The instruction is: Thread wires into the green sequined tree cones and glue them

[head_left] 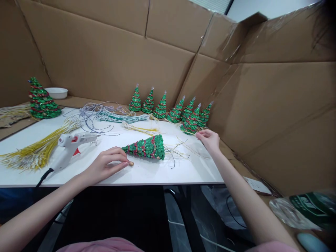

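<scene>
From afar, I had my left hand (111, 163) pinching a small tan piece (131, 163) near the green tree (147, 147) lying on the bench (149, 175), my right hand (209, 139) gripping a thin strand (193, 134), a strand-handling step whose next move called for light fingers.

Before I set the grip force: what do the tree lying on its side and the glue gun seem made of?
The lying tree looks like stiff resin or plastic, glossy green with red garland, judging by its glittering, knobbly surface; I can't rule out another coated material. The glue gun appears to be smooth white plastic, from its even moulded body.
</scene>
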{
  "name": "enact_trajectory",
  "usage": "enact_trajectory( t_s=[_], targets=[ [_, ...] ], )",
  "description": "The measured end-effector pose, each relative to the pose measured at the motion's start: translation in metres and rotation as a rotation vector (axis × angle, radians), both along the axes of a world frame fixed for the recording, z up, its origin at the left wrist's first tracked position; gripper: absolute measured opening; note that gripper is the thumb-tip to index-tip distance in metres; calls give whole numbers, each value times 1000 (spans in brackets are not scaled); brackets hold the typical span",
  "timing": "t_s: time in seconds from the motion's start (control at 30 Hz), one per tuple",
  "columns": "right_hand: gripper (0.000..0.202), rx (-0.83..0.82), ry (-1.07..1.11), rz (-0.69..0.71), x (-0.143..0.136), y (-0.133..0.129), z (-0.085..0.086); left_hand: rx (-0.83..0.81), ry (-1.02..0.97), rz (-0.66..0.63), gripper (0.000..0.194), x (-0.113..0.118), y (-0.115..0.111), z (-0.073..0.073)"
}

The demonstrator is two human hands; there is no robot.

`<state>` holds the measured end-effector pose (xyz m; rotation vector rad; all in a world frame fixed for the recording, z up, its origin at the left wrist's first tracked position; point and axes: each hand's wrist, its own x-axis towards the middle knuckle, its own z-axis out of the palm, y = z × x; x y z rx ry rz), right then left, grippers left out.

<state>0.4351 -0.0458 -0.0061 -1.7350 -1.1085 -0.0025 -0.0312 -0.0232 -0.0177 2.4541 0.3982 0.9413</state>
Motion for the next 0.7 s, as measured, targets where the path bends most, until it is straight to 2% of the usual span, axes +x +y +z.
enact_trajectory(
  t_s=[0.13,0.2,0.27,0.3,0.37,0.43,0.5,0.57,0.6,0.7],
  targets=[
    [24,162,-42,-94,-9,5,26,57,-70,-5,16,2,-1,6],
    [17,258,-93,-135,-21,7,44,145,-120,0,16,5,-2,15],
    [12,321,-141,-113,-43,6,63,271,-172,24,17,12,-4,29],
    [10,353,-180,-74,-57,6,72,346,-207,55,19,17,-4,38],
    [8,434,-350,108,-92,3,88,559,-258,155,24,31,-6,57],
    [6,412,-556,302,-129,-1,99,804,-301,347,28,48,-7,77],
    [11,421,-759,411,-164,-6,106,923,-279,502,33,65,-5,92],
    [16,436,-887,405,-191,-9,109,946,-116,546,28,78,0,101],
    [17,418,-928,396,-201,-11,110,904,-18,539,26,81,3,102],
    [23,326,-1010,407,-216,-14,110,648,160,483,20,84,17,100]
  ],
)
